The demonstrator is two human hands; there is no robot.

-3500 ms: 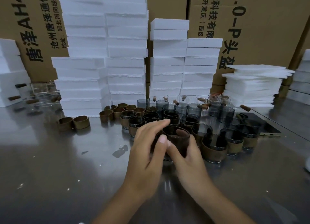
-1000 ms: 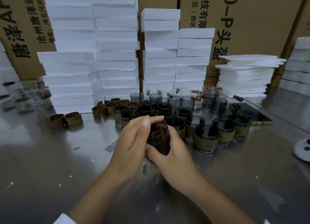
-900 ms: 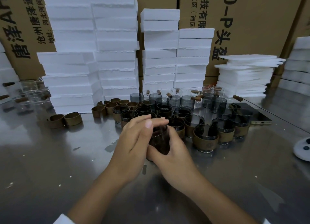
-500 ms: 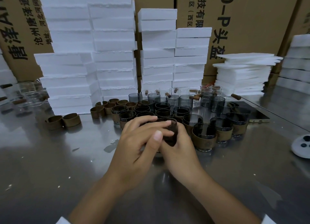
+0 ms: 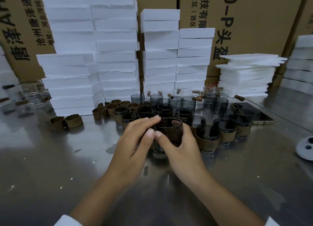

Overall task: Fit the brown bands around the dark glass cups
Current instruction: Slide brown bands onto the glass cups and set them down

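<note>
Table: bare steel under my wrists. I judge it slick, so a nudged cup would slide rather than tip.
Left hand: curled round the left wall of the cup. Its fingers lie close together over the far rim, and the thumb is pressed on the near wall.
Right hand: wraps the right wall, its thumb tip touching the left thumb tip. Its other fingers are hidden behind the glass, so I cannot tell their spread.
Cup: upright between both palms. I cannot tell whether the base rests on the table.
Band: appears as a dark brown sleeve under both thumbs, with clear glass showing below. How far it is seated I cannot tell.
Handling (judgement): the glass is light, rigid, smooth and breakable. The band is pliable and snug. I would hold the wall rather than the rim, and push the band's edge evenly with both thumbs.
Banded cups: just right of the right fingers.
Loose bands: well left of the left fingers.
Bare cups: beyond the fingertips.
Foam slabs, cartons: farthest.
</note>
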